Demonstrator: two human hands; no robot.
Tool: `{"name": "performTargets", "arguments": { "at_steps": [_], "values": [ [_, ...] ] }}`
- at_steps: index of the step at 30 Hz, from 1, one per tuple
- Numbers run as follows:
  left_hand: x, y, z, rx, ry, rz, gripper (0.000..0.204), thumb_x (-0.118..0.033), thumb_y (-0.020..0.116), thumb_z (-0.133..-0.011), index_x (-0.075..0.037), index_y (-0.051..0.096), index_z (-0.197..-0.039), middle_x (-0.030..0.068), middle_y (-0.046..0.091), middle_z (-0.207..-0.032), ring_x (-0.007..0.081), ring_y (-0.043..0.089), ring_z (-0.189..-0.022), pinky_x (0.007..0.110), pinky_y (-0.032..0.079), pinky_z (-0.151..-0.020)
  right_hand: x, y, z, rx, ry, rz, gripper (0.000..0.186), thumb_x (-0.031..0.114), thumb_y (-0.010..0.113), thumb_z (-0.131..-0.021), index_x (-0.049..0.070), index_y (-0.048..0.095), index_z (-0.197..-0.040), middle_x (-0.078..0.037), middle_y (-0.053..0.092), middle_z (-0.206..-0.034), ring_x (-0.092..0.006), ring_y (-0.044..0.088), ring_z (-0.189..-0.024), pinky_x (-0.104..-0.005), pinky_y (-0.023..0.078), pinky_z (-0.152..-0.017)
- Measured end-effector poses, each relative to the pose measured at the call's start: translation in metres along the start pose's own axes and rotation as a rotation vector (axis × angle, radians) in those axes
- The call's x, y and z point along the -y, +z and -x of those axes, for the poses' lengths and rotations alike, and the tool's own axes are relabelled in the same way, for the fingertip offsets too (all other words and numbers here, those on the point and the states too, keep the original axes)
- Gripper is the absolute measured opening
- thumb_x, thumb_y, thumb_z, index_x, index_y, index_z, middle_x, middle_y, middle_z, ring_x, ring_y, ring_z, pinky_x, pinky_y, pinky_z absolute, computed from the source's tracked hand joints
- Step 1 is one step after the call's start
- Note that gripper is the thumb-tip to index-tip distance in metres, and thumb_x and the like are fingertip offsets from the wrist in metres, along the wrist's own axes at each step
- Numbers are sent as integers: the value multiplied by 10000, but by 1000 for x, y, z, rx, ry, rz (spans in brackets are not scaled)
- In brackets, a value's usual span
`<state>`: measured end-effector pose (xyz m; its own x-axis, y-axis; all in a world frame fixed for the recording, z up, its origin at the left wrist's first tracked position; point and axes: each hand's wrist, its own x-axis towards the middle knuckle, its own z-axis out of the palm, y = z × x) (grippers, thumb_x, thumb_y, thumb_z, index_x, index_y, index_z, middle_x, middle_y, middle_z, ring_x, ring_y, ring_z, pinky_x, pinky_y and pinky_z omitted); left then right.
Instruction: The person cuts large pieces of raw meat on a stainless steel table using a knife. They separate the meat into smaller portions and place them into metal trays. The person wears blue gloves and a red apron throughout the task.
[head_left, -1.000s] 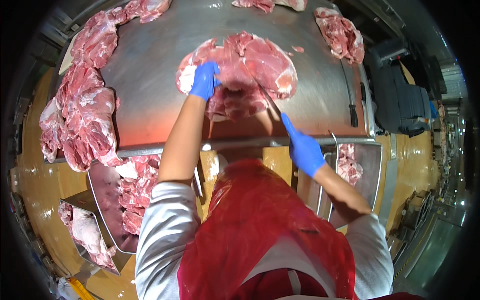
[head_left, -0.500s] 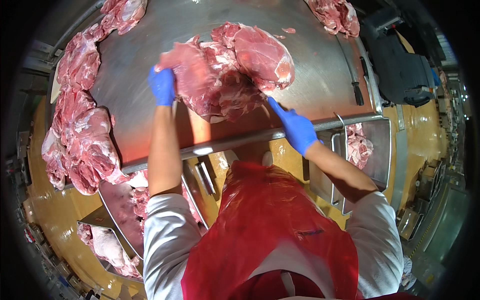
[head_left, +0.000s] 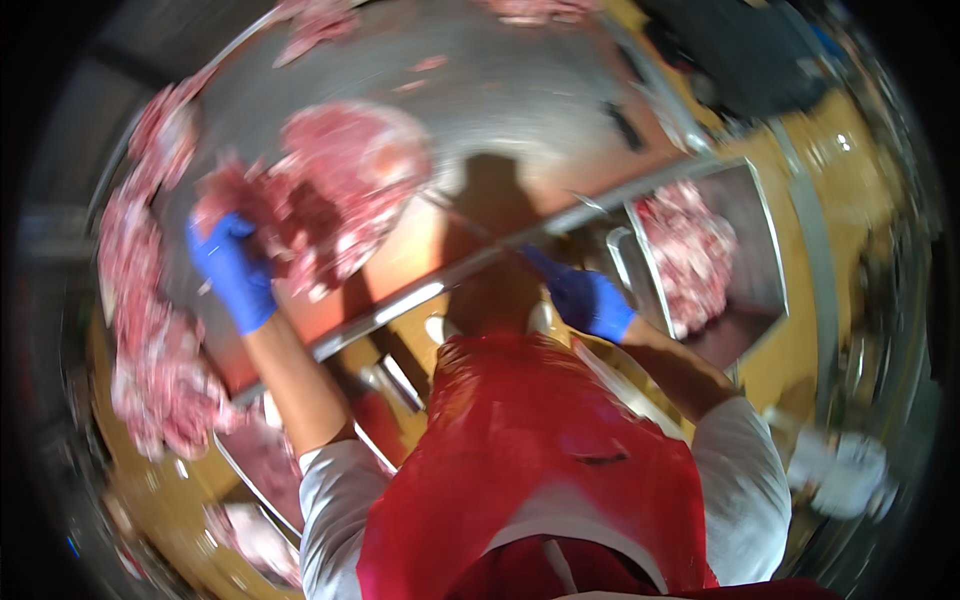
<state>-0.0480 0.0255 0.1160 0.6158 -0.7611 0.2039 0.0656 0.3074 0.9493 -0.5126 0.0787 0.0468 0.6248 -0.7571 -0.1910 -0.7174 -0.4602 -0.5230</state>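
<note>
A large piece of raw meat [head_left: 350, 165] lies on the steel table [head_left: 500, 110], left of the middle. My left hand [head_left: 235, 270], in a blue glove, is closed on its left edge, where a blurred flap of the meat rises above the fingers. My right hand [head_left: 585, 300], also blue-gloved, is at the table's front edge, closed round a knife. The knife's thin blade [head_left: 462, 213] reaches left over the tabletop, its tip close to the meat's right side. The handle is mostly hidden by the glove.
Meat pieces [head_left: 165, 370] line the table's left side, with another piece [head_left: 540, 10] at the far edge. A dark-handled tool [head_left: 622, 127] lies at the right. A steel bin [head_left: 765, 240] of trimmings [head_left: 690, 260] stands beside the table; more bins are below left.
The view has swung to the right. My left hand and the meat have shifted left together. My right hand has drawn back from the meat toward the table's front edge, knife still held.
</note>
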Motion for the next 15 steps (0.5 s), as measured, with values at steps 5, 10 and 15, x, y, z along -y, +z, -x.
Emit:
{"name": "performTargets", "arguments": {
  "at_steps": [5,10,15],
  "values": [
    [-62,197,37,433,53,-107,277,-46,549,-826,14,650,-1076,91,692,-989,156,640,-718,255,489,-582,-54,-12,82,-69,342,-350,674,178,516,-965,236,238,-1576,-247,679,-915,-457,649,-770,-524,515,-668],
    [22,369,171,915,86,-280,253,-108,560,-866,-3,659,-1073,103,677,-964,193,634,-770,304,493,-673,-96,13,116,-530,303,-392,650,155,544,-945,221,314,-1549,-278,664,-900,-457,649,-762,-515,507,-686],
    [99,402,289,1352,265,-377,242,-170,571,-906,-21,668,-1071,115,662,-939,231,628,-822,353,498,-763,-121,43,121,-610,479,-545,365,128,562,-968,21,504,-1312,-54,604,-715,-185,570,-617,-358,467,-593]
  ]
}}
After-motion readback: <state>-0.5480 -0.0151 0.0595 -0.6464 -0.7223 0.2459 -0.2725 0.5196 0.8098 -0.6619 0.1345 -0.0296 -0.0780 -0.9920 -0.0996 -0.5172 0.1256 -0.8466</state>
